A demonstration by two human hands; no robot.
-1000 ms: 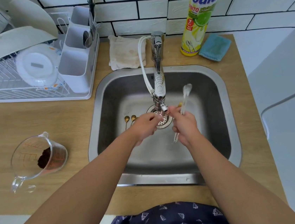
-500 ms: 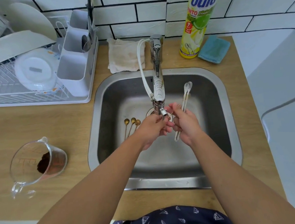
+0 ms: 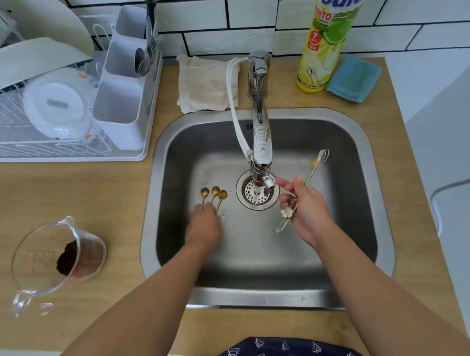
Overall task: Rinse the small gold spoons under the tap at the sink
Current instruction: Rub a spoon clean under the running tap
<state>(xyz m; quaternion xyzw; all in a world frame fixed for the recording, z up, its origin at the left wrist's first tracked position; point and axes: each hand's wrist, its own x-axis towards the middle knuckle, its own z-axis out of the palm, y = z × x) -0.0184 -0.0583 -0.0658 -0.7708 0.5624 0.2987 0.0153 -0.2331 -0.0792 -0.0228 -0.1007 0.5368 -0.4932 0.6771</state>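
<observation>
Tabletop: light wooden tabletop (image 3: 55, 204) around the basin; bare stretch left of the basin between rack and jug; narrow strip at its right edge.
Sink: square stainless steel sink (image 3: 359, 146), rounded corners; basin floor open toward the near wall, both forearms reaching in over the near rim.
Rack: white wire dish rack (image 3: 4, 145) with white bowls and a white cutlery caddy, far left, its front edge close to the basin's left corner.
Bottle: tall yellow dish-soap bottle (image 3: 329, 35) by the tiled wall, behind the basin's right corner; blue folded cloth (image 3: 354, 79) just beside it.
Cloth: cream folded cloth (image 3: 205, 84) behind the basin, left of the tap base.
Jug: clear glass measuring jug (image 3: 58, 253) with dark brown powder inside, tilted, left of the basin.
Tap: chrome swivel tap (image 3: 259, 122) with white hose, spout over the round drain strainer (image 3: 256, 193); thin stream falling.
Right hand (image 3: 308, 213): right of the stream; fingers curled around several thin spoon handles, one gold bowl and one pale bowl pointing away; thumb and forefinger raised near the spout.
Left hand (image 3: 204, 228): palm down on the basin floor; fingers bent over the handle ends; whether they grip, cannot tell.
Spoons: three small gold spoons (image 3: 215, 193) side by side on the basin floor, left of the drain, bowls away from the person.
</observation>
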